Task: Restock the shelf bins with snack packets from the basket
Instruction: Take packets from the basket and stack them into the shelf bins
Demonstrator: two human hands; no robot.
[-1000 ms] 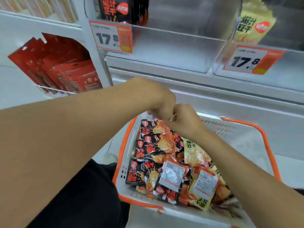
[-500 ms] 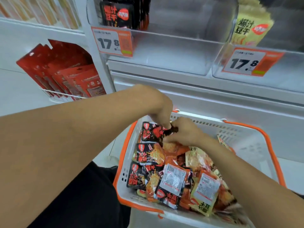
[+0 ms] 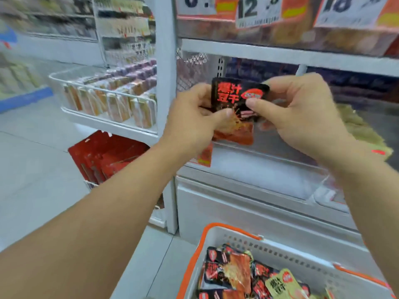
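Observation:
A black and orange snack packet stands upright in the air in front of the clear shelf bin. My left hand pinches its left edge, thumb on the front. My right hand pinches its upper right corner, thumb on the front too. Low at the bottom right is the white basket with an orange rim, holding several black and orange packets and a yellow one.
Yellow packets fill the bin to the right. Price tags hang on the shelf above. A white wire rack of small packs and red hanging packets sit to the left. Pale floor lies beyond.
Both hands left the basket and rose to the shelf bin with one black and orange packet. The view tilted up, so the basket now sits at the bottom edge.

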